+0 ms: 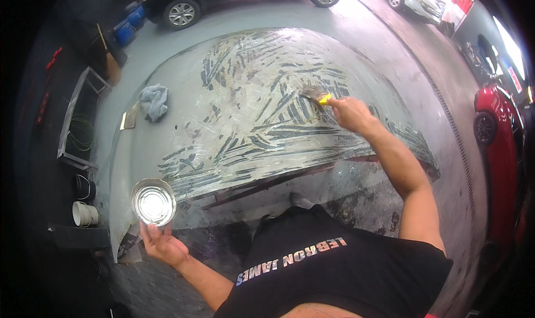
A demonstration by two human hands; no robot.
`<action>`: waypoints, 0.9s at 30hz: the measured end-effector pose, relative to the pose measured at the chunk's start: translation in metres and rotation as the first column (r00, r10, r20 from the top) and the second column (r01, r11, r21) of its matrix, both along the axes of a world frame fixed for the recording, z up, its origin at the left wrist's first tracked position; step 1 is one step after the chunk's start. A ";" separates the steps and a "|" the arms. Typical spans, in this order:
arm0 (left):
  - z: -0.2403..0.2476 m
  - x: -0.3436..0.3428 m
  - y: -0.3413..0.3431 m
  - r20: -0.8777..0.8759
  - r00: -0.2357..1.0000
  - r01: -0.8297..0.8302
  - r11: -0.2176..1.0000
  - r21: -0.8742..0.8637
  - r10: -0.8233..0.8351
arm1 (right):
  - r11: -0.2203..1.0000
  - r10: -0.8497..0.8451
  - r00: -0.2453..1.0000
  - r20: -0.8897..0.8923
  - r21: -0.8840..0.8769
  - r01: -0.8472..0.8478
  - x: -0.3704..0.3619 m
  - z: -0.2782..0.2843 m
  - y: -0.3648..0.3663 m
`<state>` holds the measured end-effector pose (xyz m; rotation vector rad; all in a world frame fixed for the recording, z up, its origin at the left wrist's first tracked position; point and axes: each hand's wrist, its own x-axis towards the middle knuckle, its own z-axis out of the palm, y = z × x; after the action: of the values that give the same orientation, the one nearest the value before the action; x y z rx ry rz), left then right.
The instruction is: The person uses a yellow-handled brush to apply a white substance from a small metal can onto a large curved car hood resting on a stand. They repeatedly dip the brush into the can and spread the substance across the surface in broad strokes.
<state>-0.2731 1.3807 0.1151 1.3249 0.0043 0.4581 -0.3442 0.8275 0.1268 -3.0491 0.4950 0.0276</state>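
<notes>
Brushing a big curved panel, shiny tin in the other hand.

The left hand (pixel 163 243) cups a round metal tin (pixel 153 201) from below, fingers spread under it; its inside glares bright and I can't make out any contents. The right hand (pixel 348 113) reaches out, arm nearly straight, fist closed on a yellow-handled brush (pixel 317 96) whose bristles touch the streaked panel (pixel 251 112). A grey rag (pixel 154 101) lies on the panel's left side.
</notes>
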 end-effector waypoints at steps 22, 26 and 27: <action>0.008 0.013 -0.016 0.030 0.997 0.067 0.998 0.003 -0.067 | 0.957 -0.289 0.936 0.201 0.092 0.275 0.045 -0.012 -0.056; 0.005 0.015 -0.017 -0.014 0.997 0.079 0.996 0.035 -0.078 | 0.978 -0.207 0.978 0.024 -0.015 0.208 0.028 -0.032 -0.028; 0.004 0.015 -0.018 -0.019 0.997 0.070 0.997 0.035 -0.069 | 0.983 -0.184 0.983 -0.016 -0.026 0.183 0.021 -0.025 -0.020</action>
<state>-0.2578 1.3629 0.1194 1.3602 -0.0352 0.3891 -0.3236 0.8074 0.1018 -3.0147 0.7808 0.0427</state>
